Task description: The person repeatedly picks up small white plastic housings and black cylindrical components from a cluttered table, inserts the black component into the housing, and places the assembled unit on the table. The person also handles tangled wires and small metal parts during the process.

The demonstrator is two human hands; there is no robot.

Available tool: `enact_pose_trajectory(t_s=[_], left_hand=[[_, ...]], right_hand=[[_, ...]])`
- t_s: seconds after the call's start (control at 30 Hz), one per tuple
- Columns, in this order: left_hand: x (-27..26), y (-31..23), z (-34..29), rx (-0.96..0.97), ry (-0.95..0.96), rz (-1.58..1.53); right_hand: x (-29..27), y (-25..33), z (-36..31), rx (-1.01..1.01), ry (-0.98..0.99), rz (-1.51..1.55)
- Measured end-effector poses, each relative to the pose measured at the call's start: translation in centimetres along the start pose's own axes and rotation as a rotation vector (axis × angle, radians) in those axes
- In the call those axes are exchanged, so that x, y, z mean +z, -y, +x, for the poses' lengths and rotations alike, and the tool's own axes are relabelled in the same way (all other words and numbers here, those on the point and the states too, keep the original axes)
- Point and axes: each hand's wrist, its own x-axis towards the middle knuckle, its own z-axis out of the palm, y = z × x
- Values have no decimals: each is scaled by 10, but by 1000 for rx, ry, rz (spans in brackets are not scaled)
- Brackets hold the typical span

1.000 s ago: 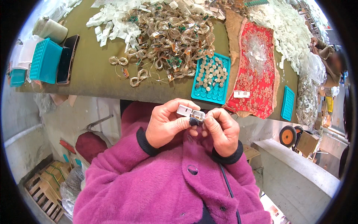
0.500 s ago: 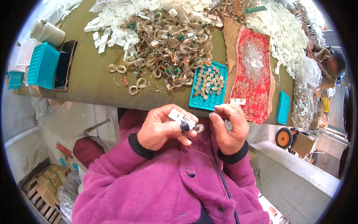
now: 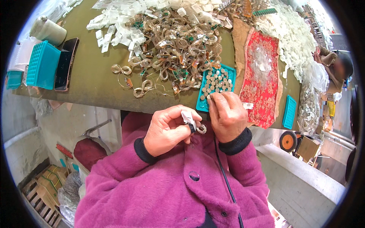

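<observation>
My left hand [image 3: 167,127] is closed around a small white plastic battery case [image 3: 188,117], held up over my lap. A coil of thin clear wire [image 3: 201,129] hangs beside the case, and something black covers my thumb tip. My right hand [image 3: 228,116] reaches over the near edge of a teal tray [image 3: 201,104], its thumb and index finger pinched on what looks like a silver button cell [image 3: 208,97]. Several more button cells [image 3: 218,81] lie loose in that tray. A white piece [image 3: 248,106] shows just beyond my right knuckles, by the red cloth.
Coiled wire light strings [image 3: 182,45] are heaped across the table's middle, with white plastic cases [image 3: 121,34] behind. A red patterned cloth [image 3: 260,83] and another teal tray [image 3: 289,112] lie right. Stacked teal trays [image 3: 43,64], a phone [image 3: 66,64] and a canister [image 3: 48,31] stand left.
My right hand has moved left and away from me onto the tray's near edge, its fingers pinching. My left hand has tilted the white case more upright.
</observation>
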Motion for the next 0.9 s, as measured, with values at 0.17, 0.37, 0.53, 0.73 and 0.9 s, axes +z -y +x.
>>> enact_pose_trajectory(t_s=[0.17,0.37,0.53,0.73,0.9], left_hand=[[-3,3,4,86,27,27],[9,9,-4,15,-39,-142],[4,17,-5,59,-1,-103],[9,30,-7,199,-81,-4],[5,27,-5,508,-22,596]], right_hand=[[12,-1,0,-81,-62,-67],[15,-7,-5,-116,-53,-90],[11,-5,-2,-116,-101,-33],[-21,20,-25,336,14,697],[-28,29,-43,678,327,1045]])
